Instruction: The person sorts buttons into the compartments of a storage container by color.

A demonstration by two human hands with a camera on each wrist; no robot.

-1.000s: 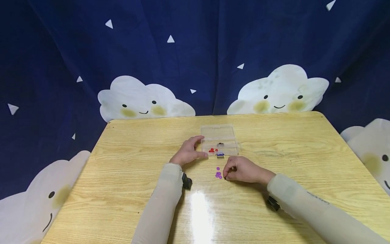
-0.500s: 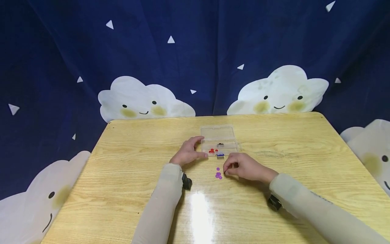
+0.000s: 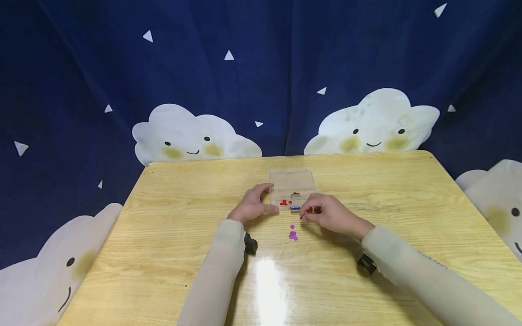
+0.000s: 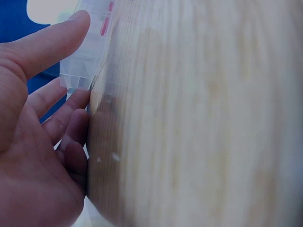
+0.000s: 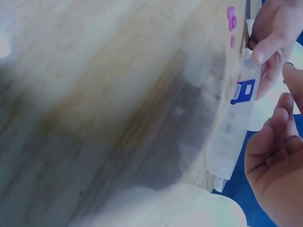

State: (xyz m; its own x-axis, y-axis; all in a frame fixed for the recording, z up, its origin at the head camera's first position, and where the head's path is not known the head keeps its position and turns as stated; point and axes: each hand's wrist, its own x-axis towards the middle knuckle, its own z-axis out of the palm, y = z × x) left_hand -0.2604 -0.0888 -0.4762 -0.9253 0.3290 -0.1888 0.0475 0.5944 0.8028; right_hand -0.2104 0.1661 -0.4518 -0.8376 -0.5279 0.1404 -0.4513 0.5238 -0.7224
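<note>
We cannot identify the dark piece (image 3: 301,218) between the right hand's (image 3: 329,213) fingers (image 3: 306,205); too small. Overlap among the purple discs (image 3: 292,235) leaves our count uncertain. Left-wrist view: top edge crops our clear box (image 4: 80,64), left edge the left hand (image 4: 33,161). Right-wrist view: counter (image 5: 109,80) grain blurred.

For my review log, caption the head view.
Left hand grips one end of an open clear box; right hand pinches a small dark piece near purple discs.
</note>
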